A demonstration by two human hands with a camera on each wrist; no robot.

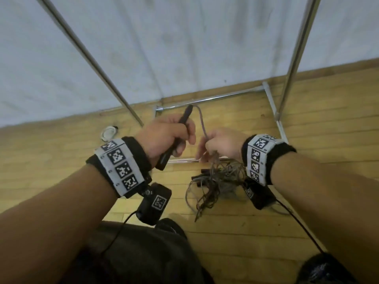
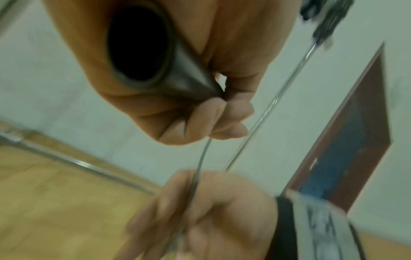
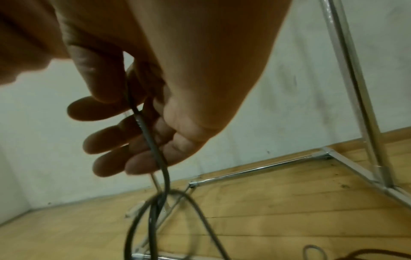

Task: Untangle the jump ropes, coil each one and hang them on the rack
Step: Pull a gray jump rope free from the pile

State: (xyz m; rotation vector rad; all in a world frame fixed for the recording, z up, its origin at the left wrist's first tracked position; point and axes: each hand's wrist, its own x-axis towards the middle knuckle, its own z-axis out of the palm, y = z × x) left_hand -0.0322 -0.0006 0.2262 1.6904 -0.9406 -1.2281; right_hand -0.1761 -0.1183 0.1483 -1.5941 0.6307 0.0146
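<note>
Jump-rope handle (image 1: 178, 136) in left hand (image 1: 164, 138), cord (image 1: 202, 124) pinched by right hand (image 1: 220, 144).

The rope tangle (image 1: 217, 181) lies on the floor (image 1: 266, 232) under the hands, inside the rack (image 1: 272, 103) base; bare floor stretches left and right.

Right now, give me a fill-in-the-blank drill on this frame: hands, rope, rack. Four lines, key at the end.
1. The left hand grips a black ____.
2. The right hand pinches the grey ____ that runs from that handle.
3. The tangled pile of ropes lies on the wooden ____.
4. The metal rack stands against a white ____.

Missing words: handle; rope; floor; wall
</note>
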